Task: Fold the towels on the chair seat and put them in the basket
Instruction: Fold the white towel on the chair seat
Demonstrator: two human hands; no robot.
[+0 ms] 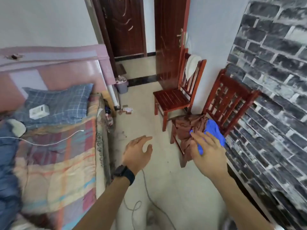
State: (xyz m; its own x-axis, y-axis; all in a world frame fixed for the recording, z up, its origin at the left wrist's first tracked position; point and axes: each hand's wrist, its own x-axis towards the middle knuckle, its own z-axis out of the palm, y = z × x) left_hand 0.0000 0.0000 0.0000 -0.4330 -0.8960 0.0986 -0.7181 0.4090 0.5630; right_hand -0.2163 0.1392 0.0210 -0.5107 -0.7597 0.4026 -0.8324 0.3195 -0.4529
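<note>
The towels lie in a loose heap on the seat of the near chair [230, 95], dropped rather than laid. That's why the folding has to begin with pulling one free. The blue towel [214, 130] sits bunched right under and just beyond the fingertips of my right hand [207, 150]. The brown towel [191, 127] spreads out to that hand's left, with a corner spilling over the front edge of the seat toward the floor.

I have the right hand stretched forward, back of the hand up, fingers straight and fanned wide, gripping nothing. Blue cloth shows between thumb and forefinger, but I cannot tell whether the skin is on the fabric or just above it. My left hand [138, 151] hangs in the air to the right hand's left, over bare floor and short of the chair. Its fingers are relaxed and spread, it holds nothing, and a dark watch [124, 174] is on the wrist. I judge it is set to take the other end of whichever towel comes up first.

Beyond both hands stands a second chair [172, 98] with a white cloth [191, 65] over its back. Far past the left hand is a small bin [122, 86] — I can't say that it is the basket. The bed [58, 155] lies well off to the left hand's left.
</note>
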